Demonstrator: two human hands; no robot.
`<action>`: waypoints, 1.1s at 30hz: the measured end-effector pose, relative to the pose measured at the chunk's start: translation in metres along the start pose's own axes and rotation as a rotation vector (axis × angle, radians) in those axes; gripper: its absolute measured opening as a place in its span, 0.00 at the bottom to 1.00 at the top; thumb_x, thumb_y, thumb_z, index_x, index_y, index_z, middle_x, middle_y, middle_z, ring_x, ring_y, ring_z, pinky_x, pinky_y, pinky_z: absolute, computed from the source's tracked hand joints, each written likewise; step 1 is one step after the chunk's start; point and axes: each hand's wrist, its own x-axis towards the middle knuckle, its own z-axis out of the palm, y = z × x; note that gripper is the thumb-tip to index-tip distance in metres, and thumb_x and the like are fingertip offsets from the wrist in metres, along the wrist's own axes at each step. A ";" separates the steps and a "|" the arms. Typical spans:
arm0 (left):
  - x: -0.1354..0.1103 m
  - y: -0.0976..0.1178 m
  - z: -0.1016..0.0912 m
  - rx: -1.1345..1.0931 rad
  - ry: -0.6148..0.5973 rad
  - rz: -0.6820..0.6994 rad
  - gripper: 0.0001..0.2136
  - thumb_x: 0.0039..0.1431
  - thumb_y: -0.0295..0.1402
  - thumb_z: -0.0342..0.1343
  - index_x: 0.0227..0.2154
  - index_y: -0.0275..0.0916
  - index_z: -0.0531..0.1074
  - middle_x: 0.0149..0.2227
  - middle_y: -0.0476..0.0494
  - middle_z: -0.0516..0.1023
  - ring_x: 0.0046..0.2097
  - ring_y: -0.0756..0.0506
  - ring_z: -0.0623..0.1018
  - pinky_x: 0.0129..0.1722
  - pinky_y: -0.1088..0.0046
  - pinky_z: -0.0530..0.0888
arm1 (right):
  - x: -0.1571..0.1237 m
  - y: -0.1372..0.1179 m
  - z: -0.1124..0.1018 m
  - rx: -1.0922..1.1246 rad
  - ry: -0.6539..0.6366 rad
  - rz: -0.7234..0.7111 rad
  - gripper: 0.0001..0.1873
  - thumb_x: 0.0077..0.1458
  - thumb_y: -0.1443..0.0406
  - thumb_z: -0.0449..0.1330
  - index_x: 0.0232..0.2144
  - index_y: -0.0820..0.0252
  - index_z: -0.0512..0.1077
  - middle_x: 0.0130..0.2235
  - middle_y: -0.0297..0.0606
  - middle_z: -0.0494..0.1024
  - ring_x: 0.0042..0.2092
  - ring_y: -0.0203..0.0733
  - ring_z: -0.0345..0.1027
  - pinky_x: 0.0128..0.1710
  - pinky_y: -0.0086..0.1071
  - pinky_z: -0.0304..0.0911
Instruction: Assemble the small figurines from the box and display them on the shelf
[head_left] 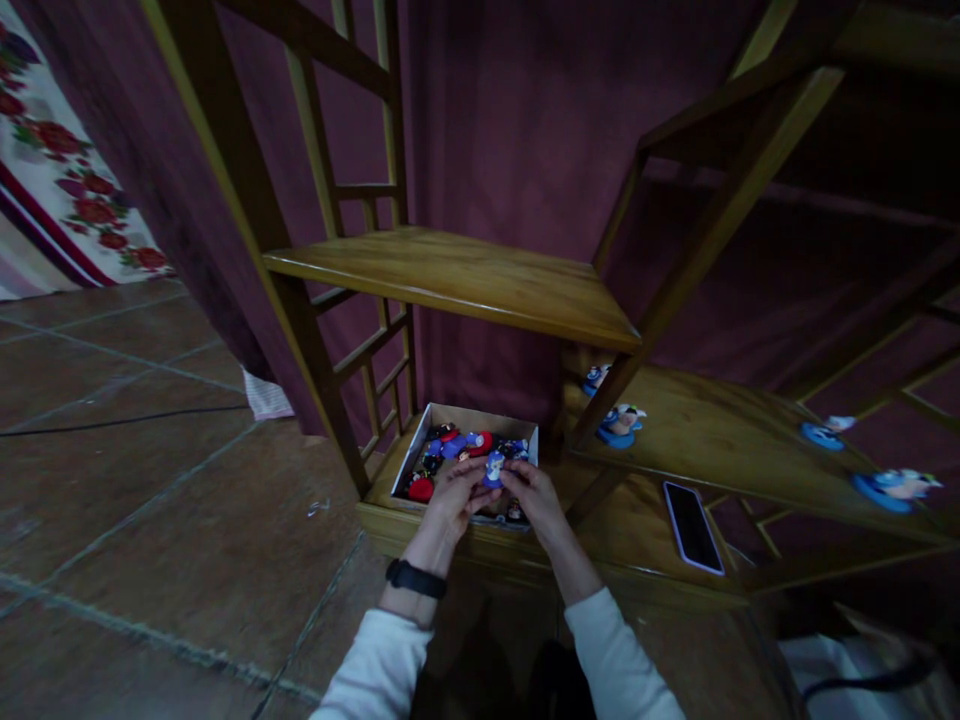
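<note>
A small blue and white figurine (493, 468) is held upright between my two hands, over the front part of a shallow cardboard box (409, 462). Fingers of my left hand (456, 492) grip it from the left and below. My right hand (534, 490) pinches it from the right side. Inside the box lie several more figurines in blue, red and black, among them a red-based one (421, 489) at the front left corner. My forearms cover part of the box's front edge.
The box sits on the bottom board of a wooden shelf unit, under a middle shelf (465, 275). To the right, a lower shelf (694, 420) carries several blue-based figurines (619, 426). A phone (693, 527) lies below it. A slanting post (611, 400) stands right of the box.
</note>
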 end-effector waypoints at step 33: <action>0.009 -0.014 -0.014 -0.024 0.014 -0.022 0.08 0.41 0.16 0.63 0.26 0.30 0.72 0.25 0.41 0.77 0.25 0.49 0.77 0.28 0.75 0.76 | -0.006 0.006 0.005 -0.134 0.126 -0.058 0.09 0.43 0.59 0.60 0.26 0.57 0.76 0.30 0.35 0.77 0.35 0.43 0.69 0.39 0.35 0.62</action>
